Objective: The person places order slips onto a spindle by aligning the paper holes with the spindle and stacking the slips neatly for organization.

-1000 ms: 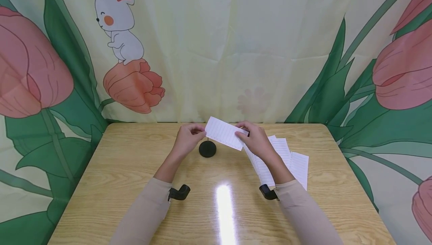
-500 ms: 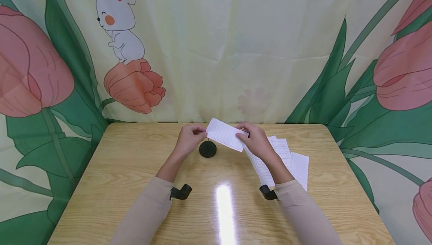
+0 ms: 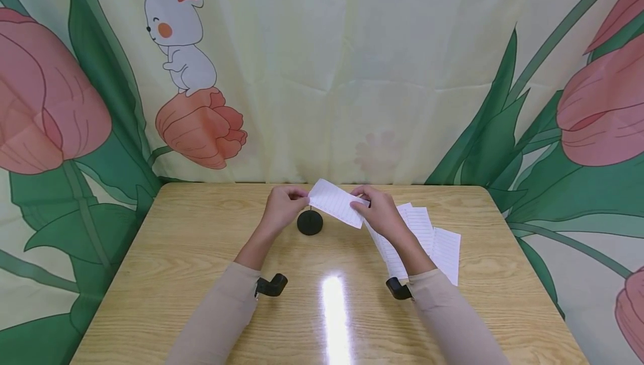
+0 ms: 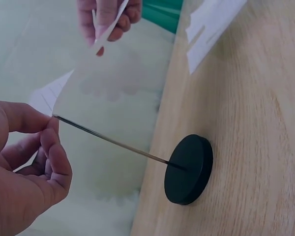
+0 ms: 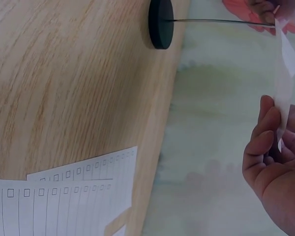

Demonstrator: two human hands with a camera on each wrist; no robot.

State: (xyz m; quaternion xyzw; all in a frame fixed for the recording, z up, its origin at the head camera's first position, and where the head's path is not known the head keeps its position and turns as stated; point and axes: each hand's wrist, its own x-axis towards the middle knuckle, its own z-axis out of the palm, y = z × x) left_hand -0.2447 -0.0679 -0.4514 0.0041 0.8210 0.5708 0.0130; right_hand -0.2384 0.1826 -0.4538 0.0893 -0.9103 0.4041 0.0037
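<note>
A lined white paper slip (image 3: 336, 203) is held over the table between both hands. My left hand (image 3: 287, 207) pinches its left corner, with thumb and forefinger at the top of a thin metal rod. That rod belongs to a bill spike, whose round black base (image 4: 188, 169) stands on the table. In the left wrist view the spike's rod (image 4: 115, 142) runs from the base up to the slip's corner at my left fingertips. My right hand (image 3: 379, 208) pinches the slip's other end, thumb on top. The slip (image 5: 283, 73) bends slightly in the right wrist view.
Several lined sheets (image 3: 446, 250) lie fanned out on the wooden table (image 3: 201, 231), partly under my right forearm. A printed curtain (image 3: 302, 74) with a rabbit and tulips hangs right behind the table's far edge.
The slip has dipped slightly, its upper edge a little lower and its right end tilted down with my right hand. My left hand stays at the spike's top.
</note>
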